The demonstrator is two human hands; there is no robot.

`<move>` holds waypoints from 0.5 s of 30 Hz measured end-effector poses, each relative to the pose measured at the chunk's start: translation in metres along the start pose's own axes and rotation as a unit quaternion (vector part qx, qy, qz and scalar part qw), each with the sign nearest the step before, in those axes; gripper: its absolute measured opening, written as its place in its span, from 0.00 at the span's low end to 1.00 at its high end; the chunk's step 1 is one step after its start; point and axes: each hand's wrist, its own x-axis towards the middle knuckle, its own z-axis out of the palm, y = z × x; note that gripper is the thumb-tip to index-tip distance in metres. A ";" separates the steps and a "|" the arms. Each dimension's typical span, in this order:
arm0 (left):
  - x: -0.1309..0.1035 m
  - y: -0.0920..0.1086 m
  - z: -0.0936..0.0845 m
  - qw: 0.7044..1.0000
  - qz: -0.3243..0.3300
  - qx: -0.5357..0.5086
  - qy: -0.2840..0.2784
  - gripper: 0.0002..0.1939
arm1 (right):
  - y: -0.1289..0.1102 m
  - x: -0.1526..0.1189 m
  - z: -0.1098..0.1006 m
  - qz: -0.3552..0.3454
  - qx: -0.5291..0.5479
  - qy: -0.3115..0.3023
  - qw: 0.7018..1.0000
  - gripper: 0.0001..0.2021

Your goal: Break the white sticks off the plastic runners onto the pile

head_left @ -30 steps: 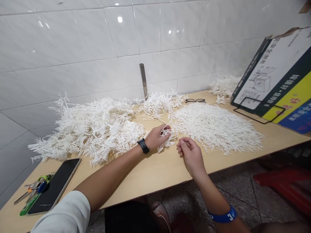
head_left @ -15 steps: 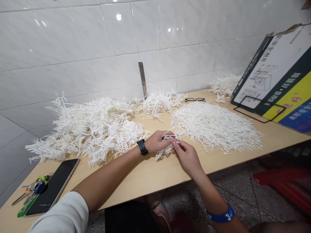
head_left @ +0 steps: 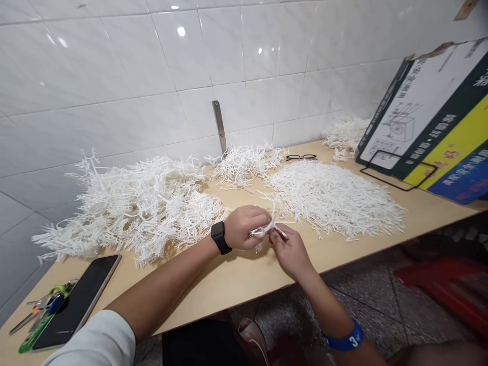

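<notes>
Between my hands is a branched white plastic piece [head_left: 273, 223] with thin prongs sticking out. My left hand [head_left: 246, 226], with a black watch on its wrist, is closed on its left side, back of the hand upward. The fingers of my right hand [head_left: 290, 250] pinch its lower edge. To the left lies a large heap of branched white plastic pieces [head_left: 145, 203], tangled together. On the right spreads a flatter pile of small loose white pieces [head_left: 335, 198]. A smaller tangled clump [head_left: 247, 162] sits at the back, near the wall.
A phone [head_left: 78, 300] and keys [head_left: 48, 307] lie at the left front. Glasses [head_left: 301, 157] rest behind the right pile. A printed cardboard box [head_left: 427, 127] with a black wire frame [head_left: 398, 170] stands at right. A red stool [head_left: 446, 290] is beyond the table edge.
My left hand has turned over so its back faces up, and the white plastic piece has rotated, its prongs now pointing up and right. The view has shifted slightly.
</notes>
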 end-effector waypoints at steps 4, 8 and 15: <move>0.002 -0.007 -0.001 0.998 -0.003 0.060 -0.010 0.06 | 0.002 -0.001 0.000 0.009 -0.034 0.015 0.999 0.15; 0.006 -0.015 0.001 0.993 -0.028 0.112 0.022 0.08 | 0.002 -0.002 0.004 0.035 -0.157 0.048 0.986 0.18; 0.004 -0.038 0.012 0.974 -0.104 0.194 0.050 0.15 | -0.002 -0.008 0.012 0.007 -0.402 -0.005 0.916 0.17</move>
